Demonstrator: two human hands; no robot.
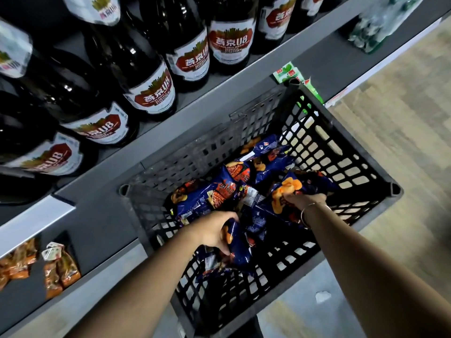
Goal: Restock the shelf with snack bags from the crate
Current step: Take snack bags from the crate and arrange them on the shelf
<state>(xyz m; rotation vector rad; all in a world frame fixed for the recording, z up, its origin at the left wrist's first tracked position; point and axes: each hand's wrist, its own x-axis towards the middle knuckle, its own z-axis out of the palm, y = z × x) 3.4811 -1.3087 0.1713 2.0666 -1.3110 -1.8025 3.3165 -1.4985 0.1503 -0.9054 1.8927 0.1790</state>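
Grey metal shelving (244,93) is filling the upper left of the frame, carrying dark glass beer bottles (148,76) whose labels are reading "U8". At centre, a black plastic lattice crate (341,164) is holding dark blue snack bags (210,193) (orange print). Left hand (214,230) is gripping one blue bag (238,245) at lower centre; right hand (305,198) is pinching another bag (288,189).

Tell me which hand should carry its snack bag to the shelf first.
Left, probably. The left hand already grips a blue snack bag and sits on the shelf side of the crate. The right hand also grips a bag, but farther from the shelf.
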